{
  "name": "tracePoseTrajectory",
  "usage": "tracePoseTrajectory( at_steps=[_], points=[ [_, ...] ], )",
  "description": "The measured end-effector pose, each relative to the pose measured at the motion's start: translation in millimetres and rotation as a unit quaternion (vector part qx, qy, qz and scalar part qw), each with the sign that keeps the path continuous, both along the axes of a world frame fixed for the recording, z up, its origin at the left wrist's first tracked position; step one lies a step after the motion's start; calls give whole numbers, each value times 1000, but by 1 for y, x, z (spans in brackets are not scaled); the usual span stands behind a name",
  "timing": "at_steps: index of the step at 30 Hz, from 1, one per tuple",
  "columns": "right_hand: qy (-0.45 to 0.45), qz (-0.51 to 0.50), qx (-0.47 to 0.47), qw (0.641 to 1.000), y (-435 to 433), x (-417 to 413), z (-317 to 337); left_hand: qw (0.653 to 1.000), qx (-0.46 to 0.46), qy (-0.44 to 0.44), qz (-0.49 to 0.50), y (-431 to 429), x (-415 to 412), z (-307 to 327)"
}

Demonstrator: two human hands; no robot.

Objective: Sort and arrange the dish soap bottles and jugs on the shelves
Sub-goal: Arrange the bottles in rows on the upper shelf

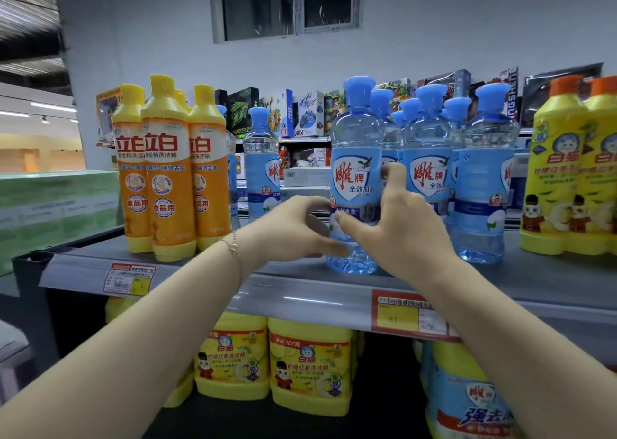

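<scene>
A shop: a grey shelf [300,291] edged with price tags [128,279] carries rows of identical dish soap bottles [160,171], boxed toys [293,114] behind.

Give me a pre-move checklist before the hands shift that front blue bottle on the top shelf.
1. Both hands on front blue bottle: left hand and right hand wrap its lower half: ok.
2. Bottle upright, base on top shelf: ok.
3. Cap closed: cannot tell.
4. Free shelf space to its left, before the orange bottles: ok.
5. Clearance on its right: blue bottle cluster sits close: not ok.
6. Label faces forward: ok.
</scene>
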State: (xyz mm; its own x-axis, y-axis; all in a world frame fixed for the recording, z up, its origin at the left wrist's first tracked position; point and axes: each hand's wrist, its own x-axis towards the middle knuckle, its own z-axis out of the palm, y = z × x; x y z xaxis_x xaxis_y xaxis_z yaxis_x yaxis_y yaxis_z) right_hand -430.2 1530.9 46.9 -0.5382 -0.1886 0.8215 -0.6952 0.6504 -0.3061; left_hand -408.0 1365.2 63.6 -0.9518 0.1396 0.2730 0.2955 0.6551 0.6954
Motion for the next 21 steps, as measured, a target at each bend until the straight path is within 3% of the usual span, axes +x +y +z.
tracePoseTrajectory(
  at_steps=[2, 4, 7, 12, 17, 21],
  points=[
    [11, 0, -14, 1000, -2, 1, -3, 999, 22, -32, 25, -12, -3, 4],
    [26, -6, -23, 999, -5, 1, -6, 991, 26, 29, 132, -24, -14, 8],
    [42, -16, -23, 999, -7, 0, -9, 951, 56, 104, 286, -32, -41, 8],
    [42, -23, -20, 999, -8, -2, -10, 913, 89, 34, 397, -33, -86, 6],
    [41, -19, -15, 999, -7, -4, -12, 900, 124, -1, 417, -45, -107, 8],
    [46, -26, -9, 999, -8, -3, -13, 903, 103, 34, 415, -55, -106, 6]
  ],
)
